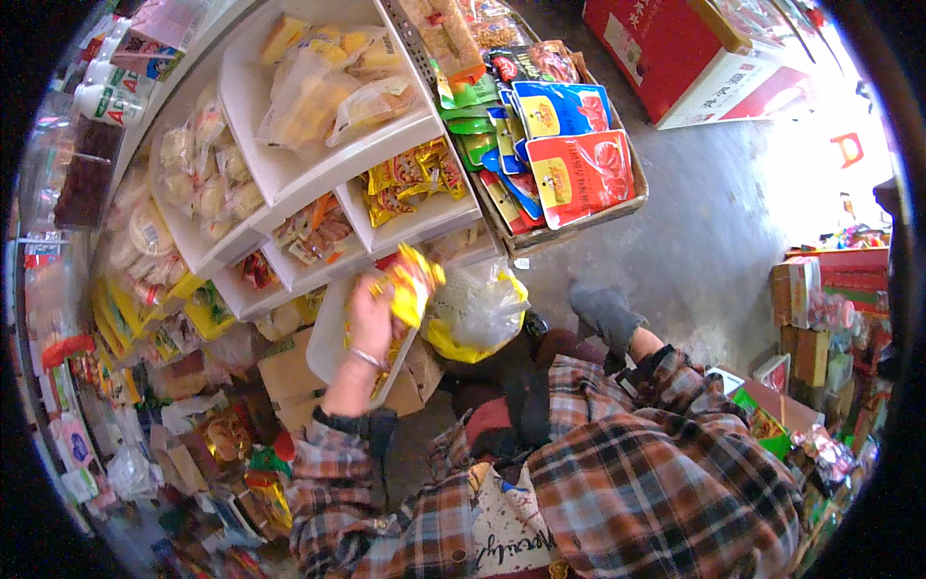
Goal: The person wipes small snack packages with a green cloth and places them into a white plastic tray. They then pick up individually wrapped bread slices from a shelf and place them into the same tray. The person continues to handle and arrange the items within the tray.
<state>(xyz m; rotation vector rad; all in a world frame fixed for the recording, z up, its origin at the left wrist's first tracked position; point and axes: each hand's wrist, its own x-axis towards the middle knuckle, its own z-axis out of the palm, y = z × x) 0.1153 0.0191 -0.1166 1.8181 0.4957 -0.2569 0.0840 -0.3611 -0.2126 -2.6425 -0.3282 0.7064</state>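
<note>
My left hand [372,315], bare with a bangle at the wrist, grips some yellow-and-red snack packets [412,286], blurred. Beneath it a long translucent plastic bin [329,336] stands tilted, with more yellow packaging partly hidden inside. Just right of the packets lies a clear plastic bag [477,307] with yellow parts; its contents are unclear. My right hand [608,315], in a grey glove, is held out over the floor to the right of the bag. Its fingers are blurred, and nothing is plainly seen in it.
White shelf compartments [347,155] hold wrapped breads and snack packets. Beside them stands a cardboard tray [579,235] of colourful food pouches. An open cardboard box [289,376] lies below the bin. A large red-and-white carton [673,72] stands upper right; stacked boxes [806,354] are at right.
</note>
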